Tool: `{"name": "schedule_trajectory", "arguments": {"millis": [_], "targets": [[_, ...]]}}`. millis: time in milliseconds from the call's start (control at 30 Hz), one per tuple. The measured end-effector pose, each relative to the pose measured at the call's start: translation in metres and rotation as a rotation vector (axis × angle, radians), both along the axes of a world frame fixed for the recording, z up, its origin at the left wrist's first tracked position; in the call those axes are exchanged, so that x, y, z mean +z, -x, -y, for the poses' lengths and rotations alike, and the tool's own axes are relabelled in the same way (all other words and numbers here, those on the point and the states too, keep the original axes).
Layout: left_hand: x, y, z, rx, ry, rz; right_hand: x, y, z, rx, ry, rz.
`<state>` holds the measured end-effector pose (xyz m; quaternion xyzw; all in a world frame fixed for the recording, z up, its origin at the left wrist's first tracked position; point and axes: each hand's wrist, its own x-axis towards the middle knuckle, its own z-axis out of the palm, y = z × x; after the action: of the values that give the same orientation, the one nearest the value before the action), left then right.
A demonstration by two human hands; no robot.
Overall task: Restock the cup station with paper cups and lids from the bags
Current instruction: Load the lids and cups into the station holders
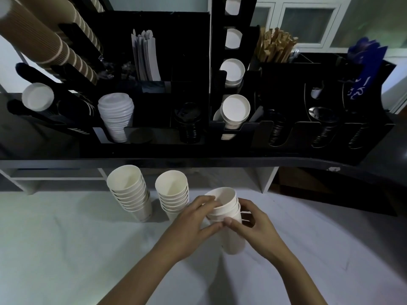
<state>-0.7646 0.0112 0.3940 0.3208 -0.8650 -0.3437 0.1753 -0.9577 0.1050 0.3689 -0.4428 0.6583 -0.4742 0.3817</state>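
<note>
White paper cups [229,216] are sitting in a short stack on the cloth [66,249], and you are gripping them with your left hand [193,225] and right hand [253,225]; keep squeezing lightly so rims stay round.

The organiser [154,62] is black throughout. Left of it, the ribbed cups [55,38] are brown with pale cream rims, giving a striped look. Inside it, a stack of lids [116,116] is white, and the lids [188,124] to their right are black. The cups [235,110] lying in the organiser's middle column are white. At its upper right the stirrers [275,46] are tan, and further right a sign [365,69] is blue with white lettering. In front of the organiser, the stacked cups [130,192] are plain white on a pale grey cloth [55,249].
</note>
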Motion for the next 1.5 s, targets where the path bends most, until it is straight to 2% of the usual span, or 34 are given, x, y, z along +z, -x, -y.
{"name": "schedule_trajectory", "arguments": {"millis": [233, 333, 500, 833, 1133, 1367, 1500], "targets": [[0.029, -0.004, 0.008, 0.109, -0.077, -0.19, 0.017, 0.009, -0.008, 0.091, -0.01, 0.006], [0.046, -0.005, 0.008, 0.124, -0.055, -0.238, 0.02, 0.009, -0.009, 0.055, 0.031, 0.011], [0.075, -0.004, 0.0, 0.125, 0.179, -0.229, 0.039, 0.005, -0.006, 0.0, 0.123, -0.035], [0.125, 0.005, 0.004, 0.194, 0.388, -0.315, 0.108, 0.006, -0.014, -0.037, 0.36, -0.092], [0.178, 0.027, 0.027, 0.203, 0.544, -0.385, 0.158, 0.01, 0.0, -0.227, 0.639, -0.092], [0.206, 0.054, 0.041, 0.216, 0.776, -0.301, 0.203, 0.012, 0.029, -0.34, 0.789, -0.206], [0.219, 0.065, 0.053, 0.171, 0.775, -0.332, 0.229, 0.021, 0.05, -0.369, 0.835, -0.288]]}}
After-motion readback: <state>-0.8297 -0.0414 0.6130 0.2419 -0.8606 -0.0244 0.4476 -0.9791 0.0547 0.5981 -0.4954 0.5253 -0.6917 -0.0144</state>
